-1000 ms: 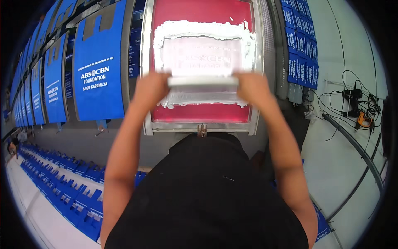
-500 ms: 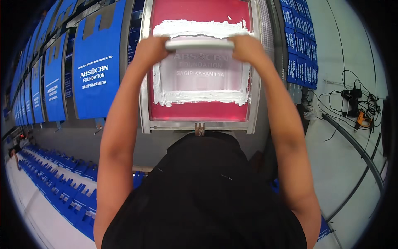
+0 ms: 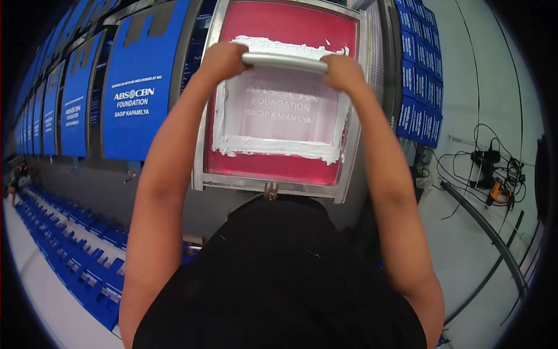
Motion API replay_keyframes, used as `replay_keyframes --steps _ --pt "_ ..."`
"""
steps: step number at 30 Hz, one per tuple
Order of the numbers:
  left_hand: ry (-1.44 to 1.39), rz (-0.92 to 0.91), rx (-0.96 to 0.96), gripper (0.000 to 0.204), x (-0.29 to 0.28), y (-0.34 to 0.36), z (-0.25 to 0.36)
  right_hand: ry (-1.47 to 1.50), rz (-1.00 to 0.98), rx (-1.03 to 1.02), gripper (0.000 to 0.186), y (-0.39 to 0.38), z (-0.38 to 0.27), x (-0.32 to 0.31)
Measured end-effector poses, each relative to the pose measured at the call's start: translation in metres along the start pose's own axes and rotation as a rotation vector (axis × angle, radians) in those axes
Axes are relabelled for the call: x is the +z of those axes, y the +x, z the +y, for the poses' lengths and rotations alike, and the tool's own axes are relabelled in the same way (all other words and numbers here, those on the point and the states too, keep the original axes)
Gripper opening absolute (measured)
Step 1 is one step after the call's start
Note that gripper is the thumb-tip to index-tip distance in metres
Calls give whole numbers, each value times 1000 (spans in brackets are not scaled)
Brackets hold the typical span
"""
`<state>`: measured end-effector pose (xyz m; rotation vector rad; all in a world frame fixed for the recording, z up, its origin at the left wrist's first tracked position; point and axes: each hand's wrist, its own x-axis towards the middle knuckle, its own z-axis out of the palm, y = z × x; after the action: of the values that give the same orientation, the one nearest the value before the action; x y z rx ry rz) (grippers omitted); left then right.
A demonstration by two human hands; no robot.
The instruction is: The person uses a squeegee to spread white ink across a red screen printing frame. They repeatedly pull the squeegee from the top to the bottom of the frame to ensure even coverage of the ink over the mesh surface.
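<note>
A screen printing frame (image 3: 202,145) with a red coated mesh (image 3: 273,166) lies in front of me, a rim of thick white ink (image 3: 273,146) around a pale middle showing lettering. Both my hands grip the ends of a long pale squeegee bar (image 3: 284,60) across the upper edge of that middle. My left hand (image 3: 226,61) is closed on the left end, my right hand (image 3: 340,72) on the right end. A metal clamp (image 3: 271,191) sits on the frame's near edge, just beyond my black shirt.
Printed blue bags (image 3: 133,70) hang on plates in a row to the left, with more blue bags (image 3: 418,99) at upper right. Long rows of blue bags (image 3: 64,238) line the lower left, where another person (image 3: 13,187) stands. Cables (image 3: 491,163) and an orange tool (image 3: 501,192) lie at right.
My hands and the squeegee have moved forward, toward the frame's far end, from about the middle of the pale area, showing more lettering. The view has shifted and tilted slightly.
</note>
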<state>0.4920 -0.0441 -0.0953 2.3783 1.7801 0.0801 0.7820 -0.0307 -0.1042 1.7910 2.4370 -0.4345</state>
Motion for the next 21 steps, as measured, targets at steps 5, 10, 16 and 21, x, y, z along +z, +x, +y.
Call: replay_keyframes --steps 5,10,16,21 --pt "-41 196 3 48 -26 9 -9 13 -58 -169 52 50 24 -34" --pt "-144 418 -35 35 -35 -114 42 69 -192 -129 56 66 22 -76" --pt "-1013 -661 -461 49 119 -309 115 74 -226 -249 51 87 23 -43" --pt "-1580 -562 -573 35 137 -314 135 -7 -101 -258 51 76 -19 -43"
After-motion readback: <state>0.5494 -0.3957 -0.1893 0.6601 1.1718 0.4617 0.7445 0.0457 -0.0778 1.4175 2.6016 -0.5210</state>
